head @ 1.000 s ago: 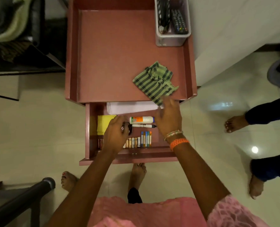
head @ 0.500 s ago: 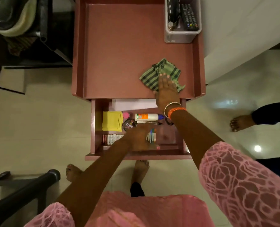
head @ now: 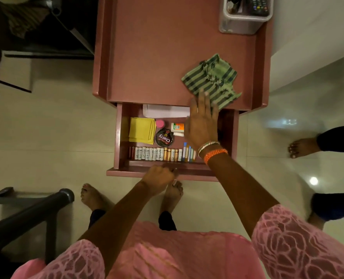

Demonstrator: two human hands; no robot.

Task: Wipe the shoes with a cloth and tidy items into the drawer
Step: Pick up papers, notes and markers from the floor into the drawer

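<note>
Your right hand (head: 202, 122) is flat with straight fingers, its tips touching the green striped cloth (head: 211, 80) on the table top (head: 147, 57), at 1 o'clock. Your left hand (head: 160, 176) curls on the open drawer's front edge (head: 143, 173), at 6 o'clock. The shoe polish tin (head: 164, 137) sits inside.

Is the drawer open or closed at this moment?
Open. The drawer is pulled out below the table top, so the polish tin, yellow cloths and batteries inside show.

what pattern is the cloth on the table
Green with dark stripes, frayed edges; the cloth shows best in the head view.
</note>
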